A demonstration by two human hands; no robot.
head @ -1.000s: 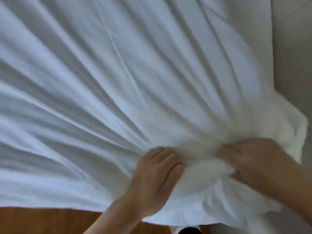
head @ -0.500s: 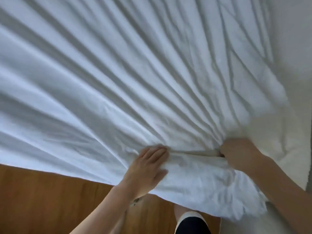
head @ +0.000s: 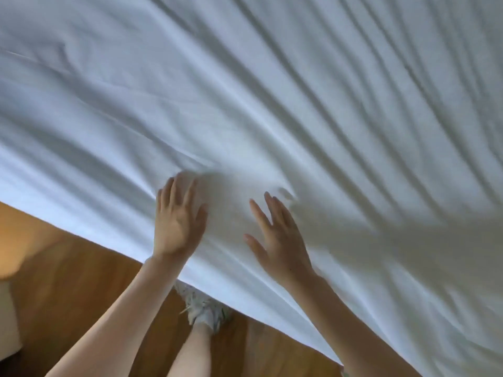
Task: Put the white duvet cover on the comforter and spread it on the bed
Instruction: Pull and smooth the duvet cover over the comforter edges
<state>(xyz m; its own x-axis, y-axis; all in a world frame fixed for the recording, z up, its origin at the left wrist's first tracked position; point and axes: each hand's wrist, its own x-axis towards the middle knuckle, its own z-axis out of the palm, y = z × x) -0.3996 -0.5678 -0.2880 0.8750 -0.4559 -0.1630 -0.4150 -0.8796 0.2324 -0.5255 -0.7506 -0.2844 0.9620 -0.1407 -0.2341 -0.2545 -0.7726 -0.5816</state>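
The white duvet cover [head: 272, 104] fills most of the view, spread out with long folds running toward the upper right. Its near edge runs diagonally from the left down to the lower right. My left hand [head: 178, 221] lies with straight, spread fingers on the cover close to that edge. My right hand [head: 277, 235] is beside it, fingers straight and spread, flat over the fabric. Neither hand grips any cloth. The comforter itself is hidden under the cover.
Brown wooden floor [head: 68, 281] shows below the cover's edge at the lower left. My leg and a pale sneaker [head: 204, 311] stand on it just under the edge. A light-coloured object [head: 8, 317] sits at the far left edge.
Both hands have let go of the bunched cover and opened flat. The gathered fabric has dropped and spread out, and more floor shows below the edge.
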